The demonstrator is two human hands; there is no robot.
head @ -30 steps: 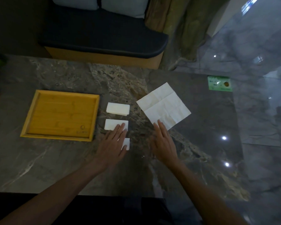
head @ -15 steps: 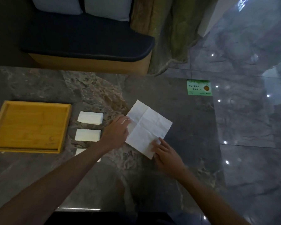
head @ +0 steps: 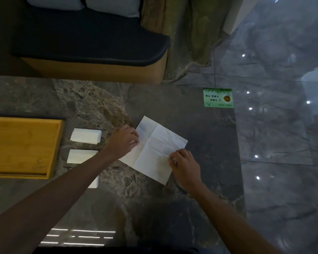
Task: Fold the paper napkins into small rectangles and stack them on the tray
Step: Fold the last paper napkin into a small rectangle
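An unfolded white napkin lies flat and creased on the dark marble table. My left hand pinches its left edge with curled fingers. My right hand pinches its right edge near the lower corner. Left of them lie three folded napkin rectangles: one at the back, one in the middle, and a third mostly hidden under my left forearm. The yellow wooden tray sits at the far left with nothing on it.
A green card lies near the table's far right corner. The table's right edge runs close beside the napkin, with glossy floor beyond. A dark-cushioned bench stands behind the table.
Both hands left the folded pieces and moved onto the unfolded napkin, then closed their fingers on its left and right edges. The camera view shifted right, so the tray now sits at the frame's left edge.
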